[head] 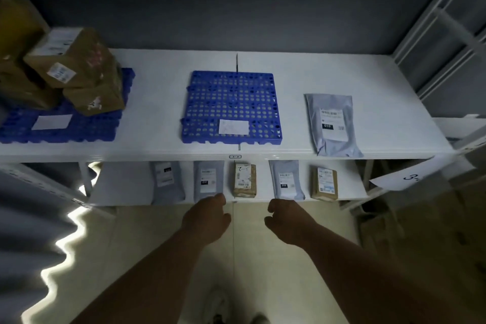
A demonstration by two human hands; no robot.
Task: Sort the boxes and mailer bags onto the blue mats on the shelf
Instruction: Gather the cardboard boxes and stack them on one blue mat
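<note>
Grey mailer bag [334, 123] label reads "010", paper sign [402, 179] "3-"; both hands' fingers loosely curled, holding nothing

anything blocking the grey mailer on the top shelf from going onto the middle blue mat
Nothing visible does. The mailer lies on bare shelf right of the middle mat, with open white surface between them. That mat holds only a paper label. Both hands, left and right, are below, holding nothing.
</note>
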